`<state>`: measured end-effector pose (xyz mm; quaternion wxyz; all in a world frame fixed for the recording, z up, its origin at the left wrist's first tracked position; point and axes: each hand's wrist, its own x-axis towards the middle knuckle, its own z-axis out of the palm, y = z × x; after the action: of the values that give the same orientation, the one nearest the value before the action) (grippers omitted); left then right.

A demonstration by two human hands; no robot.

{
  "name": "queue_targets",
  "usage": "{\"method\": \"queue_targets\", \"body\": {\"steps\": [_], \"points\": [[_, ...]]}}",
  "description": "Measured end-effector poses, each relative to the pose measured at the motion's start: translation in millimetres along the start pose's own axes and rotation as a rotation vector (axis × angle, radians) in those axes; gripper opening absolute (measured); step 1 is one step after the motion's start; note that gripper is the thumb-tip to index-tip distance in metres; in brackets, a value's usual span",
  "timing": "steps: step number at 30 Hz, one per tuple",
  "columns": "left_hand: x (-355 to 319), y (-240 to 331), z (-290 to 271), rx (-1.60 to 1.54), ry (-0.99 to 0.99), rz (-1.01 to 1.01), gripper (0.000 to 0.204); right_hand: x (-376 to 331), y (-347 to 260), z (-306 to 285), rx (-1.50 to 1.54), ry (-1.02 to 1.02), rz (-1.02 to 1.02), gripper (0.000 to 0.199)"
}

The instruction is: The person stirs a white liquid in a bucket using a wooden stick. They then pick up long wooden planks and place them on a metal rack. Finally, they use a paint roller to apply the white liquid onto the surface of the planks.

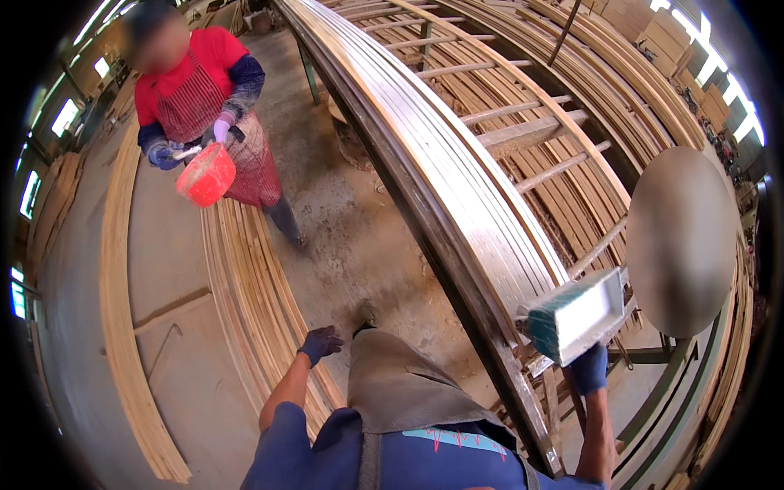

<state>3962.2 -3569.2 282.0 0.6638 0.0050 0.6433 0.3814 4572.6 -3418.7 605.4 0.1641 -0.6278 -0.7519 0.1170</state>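
Note:
My right hand [589,369], in a dark blue glove, grips the lower side of a teal box-shaped trough [552,333] with a whitish inside. The trough is tilted over the near end of a row of long boards [457,175]. These boards lie side by side, and their tops look wet and shiny. The trough hides the board ends, and most of my right fingers are hidden behind it. My left hand [322,345], also gloved, hangs in the air with its fingers apart and nothing in them.
A dark metal rail [425,233] runs along the boards' left side. Beyond them is a wooden ladder-like frame [539,106] over more planks. At left, a co-worker [200,90] holds a red pot [207,175]. A plank stack [253,286] lies on the floor.

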Motion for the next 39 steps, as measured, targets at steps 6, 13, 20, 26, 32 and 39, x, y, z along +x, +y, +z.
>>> {"method": "queue_targets", "body": {"steps": [6,13,20,26,32,39], "points": [[-23,-45,-88,-0.126,0.07,-0.268,0.037,-1,-26,-19,0.135,-0.091,0.179,0.034],[22,13,-117,-0.164,0.075,-0.222,0.035,116,-112,53,-0.238,-0.25,0.032,0.02],[100,74,-141,-0.278,0.024,-0.239,0.036,286,-239,102,-0.143,-0.384,-0.053,0.02],[109,217,-57,-0.009,-0.001,0.071,0.036,445,-331,168,-0.073,-0.315,-0.259,0.028],[154,312,-41,-0.153,0.0,0.184,0.028,593,-441,224,-0.044,-0.326,-0.279,0.039],[262,477,-41,0.167,-0.107,0.68,0.024,678,-520,278,0.005,-0.219,-0.144,0.038]]}}
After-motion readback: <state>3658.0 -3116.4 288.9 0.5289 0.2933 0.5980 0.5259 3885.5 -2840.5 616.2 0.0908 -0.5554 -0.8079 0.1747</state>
